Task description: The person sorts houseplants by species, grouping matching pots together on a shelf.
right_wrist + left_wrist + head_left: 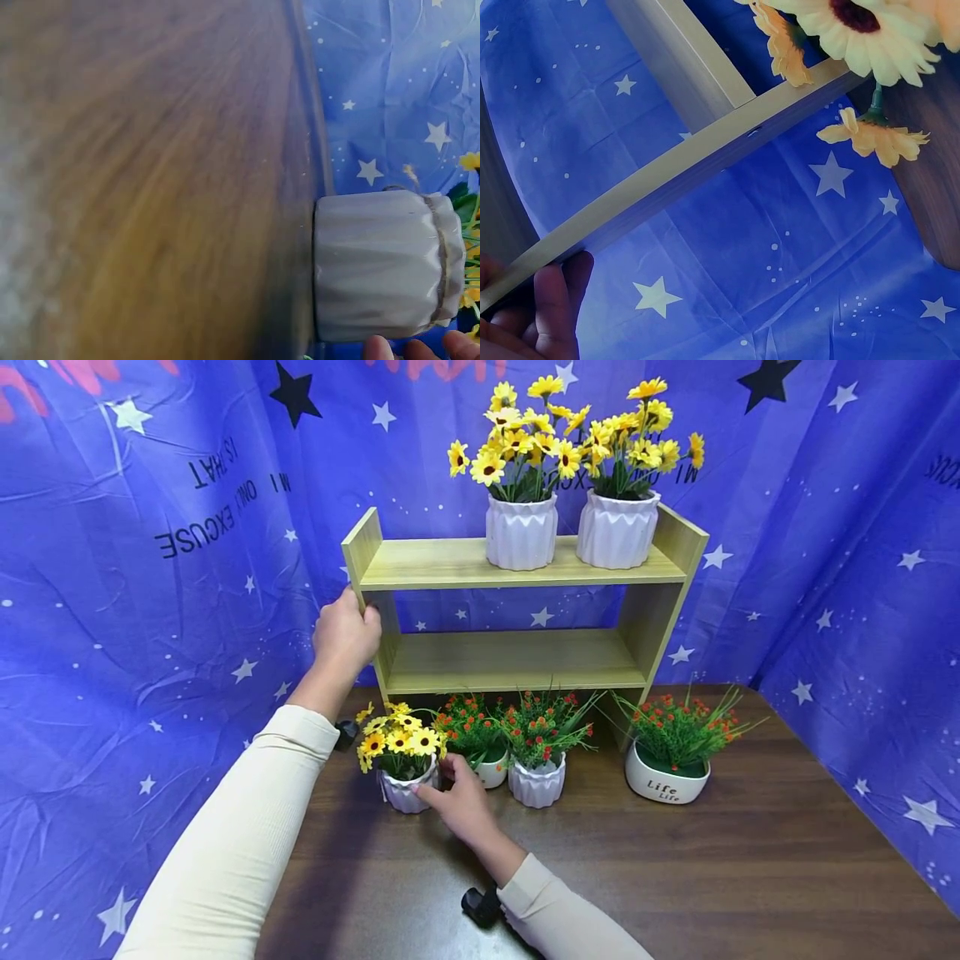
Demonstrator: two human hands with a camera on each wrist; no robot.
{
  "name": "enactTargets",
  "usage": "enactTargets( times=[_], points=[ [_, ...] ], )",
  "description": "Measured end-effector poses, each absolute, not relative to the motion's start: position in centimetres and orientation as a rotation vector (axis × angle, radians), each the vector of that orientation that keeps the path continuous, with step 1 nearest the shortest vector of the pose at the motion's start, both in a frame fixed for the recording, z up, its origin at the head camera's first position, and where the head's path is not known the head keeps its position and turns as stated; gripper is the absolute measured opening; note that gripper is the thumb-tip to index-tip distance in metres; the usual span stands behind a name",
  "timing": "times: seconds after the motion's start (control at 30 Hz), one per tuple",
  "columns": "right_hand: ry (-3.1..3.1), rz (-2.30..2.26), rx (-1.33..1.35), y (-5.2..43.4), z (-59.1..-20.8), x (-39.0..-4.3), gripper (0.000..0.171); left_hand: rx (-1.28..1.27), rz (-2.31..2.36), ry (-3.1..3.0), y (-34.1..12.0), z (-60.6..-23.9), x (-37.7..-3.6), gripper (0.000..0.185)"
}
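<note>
My left hand (347,631) grips the left side panel of a light wooden shelf (517,670). In the left wrist view, the fingers (551,300) curl round the panel's edge. Low at the left, my right hand (463,802) holds the right side of a ribbed white pot (408,795) of yellow flowers (401,739). Its thumb lies at the front, while the other fingers are partly hidden behind the pot. The right wrist view shows fingertips (379,348) against this pot, with twine round its neck.
Two white pots of yellow flowers (521,535) (617,531) stand on the top shelf. Red-flowered plants (537,783) (491,772) sit below the shelf, and another in an oval "Life" pot (666,783) stands right. A blue star-patterned curtain (172,635) surrounds the brown table (675,877).
</note>
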State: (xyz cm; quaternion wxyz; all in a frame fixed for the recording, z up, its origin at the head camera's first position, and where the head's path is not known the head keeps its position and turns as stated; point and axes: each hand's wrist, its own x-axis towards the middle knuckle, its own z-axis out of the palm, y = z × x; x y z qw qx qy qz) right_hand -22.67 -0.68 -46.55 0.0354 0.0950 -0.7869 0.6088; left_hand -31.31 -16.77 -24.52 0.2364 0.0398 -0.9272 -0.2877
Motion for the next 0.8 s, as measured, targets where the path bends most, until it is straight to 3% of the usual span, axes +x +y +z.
enactTargets(
  times=[0.8],
  points=[
    [-2.338,1.797,0.067,-4.9,-47.9,-23.4,0.077,0.1,-0.782,-2.532,-16.8,-24.7,-31.5,0.031]
  ],
)
